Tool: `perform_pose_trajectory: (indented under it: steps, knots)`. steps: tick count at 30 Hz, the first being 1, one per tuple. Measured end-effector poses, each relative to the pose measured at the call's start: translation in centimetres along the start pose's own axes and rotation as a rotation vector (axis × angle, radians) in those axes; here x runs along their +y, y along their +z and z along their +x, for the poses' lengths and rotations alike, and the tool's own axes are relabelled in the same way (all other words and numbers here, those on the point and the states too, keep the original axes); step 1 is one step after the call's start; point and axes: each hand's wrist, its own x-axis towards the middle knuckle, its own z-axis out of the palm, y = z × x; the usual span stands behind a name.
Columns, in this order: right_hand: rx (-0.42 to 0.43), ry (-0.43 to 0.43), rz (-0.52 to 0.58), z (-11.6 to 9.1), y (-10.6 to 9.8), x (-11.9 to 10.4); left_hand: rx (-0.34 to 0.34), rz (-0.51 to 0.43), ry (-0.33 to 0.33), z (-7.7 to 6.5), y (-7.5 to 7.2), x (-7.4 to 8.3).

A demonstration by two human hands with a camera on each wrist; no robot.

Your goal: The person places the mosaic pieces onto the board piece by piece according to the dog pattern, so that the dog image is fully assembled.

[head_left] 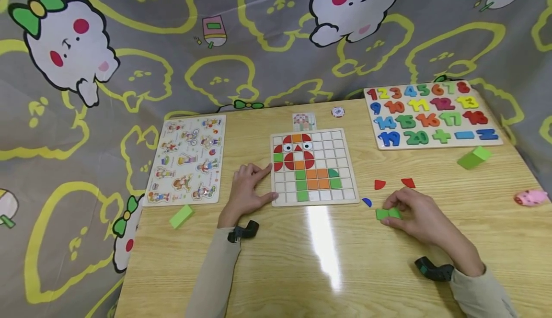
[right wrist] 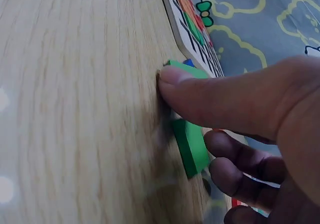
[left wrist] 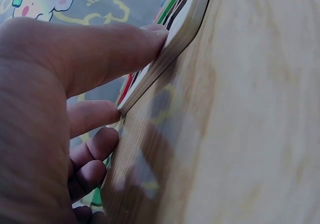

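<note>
My left hand [head_left: 247, 188] rests at the left edge of a wooden grid board [head_left: 351, 191], thumb and index finger spread along its side. Red, orange and green pieces form a bird-like picture on the board, with two eye pieces near the top. To the right of the board, my right hand [head_left: 416, 215] pinches a green square piece [head_left: 381, 214] low over the table, the thumb on its near side. Another green piece [right wrist: 192, 146] is beside it, under the fingers. Close by lie a blue half-round piece [head_left: 367, 202] and two red quarter-round pieces [head_left: 379, 184].
Behind the board are a small pattern card [head_left: 304, 121] and a round chip [head_left: 338, 112]. A picture puzzle [head_left: 185, 160] lies left, a number puzzle [head_left: 435, 117] back right. Green blocks [head_left: 182, 216] stand on both sides, and a pink pig toy [head_left: 530, 197] sits far right.
</note>
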Motion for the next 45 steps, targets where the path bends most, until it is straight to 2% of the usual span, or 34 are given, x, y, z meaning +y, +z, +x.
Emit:
perform_pose_trajectory:
  steps: [8,13,17,23,29,37,45]
  knots:
    - [-0.013,-0.028,0.137,1.4,-0.1,0.1,-0.013,0.011,-0.006,0.2,0.1,-0.2]
    - [-0.008,0.000,0.290,3.2,-0.1,-0.7,-0.008,0.007,-0.008,0.2,0.2,-0.2]
    - [-0.012,-0.013,0.362,5.1,0.9,-1.3,-0.007,0.012,-0.013,0.3,0.3,-0.3]
    - [0.023,-0.045,0.321,7.1,3.0,-2.2,-0.016,0.004,-0.018,0.3,0.5,-0.2]
    - [0.014,-0.071,0.225,7.9,4.3,-2.9,-0.016,-0.006,-0.025,0.2,0.5,-0.1]
    - [0.016,-0.103,0.154,8.1,4.6,-3.4,-0.002,-0.014,-0.017,0.1,0.2,-0.1]
    - [-0.013,-0.121,0.186,8.1,4.5,-3.3,0.001,-0.014,-0.024,0.1,0.3,-0.2]
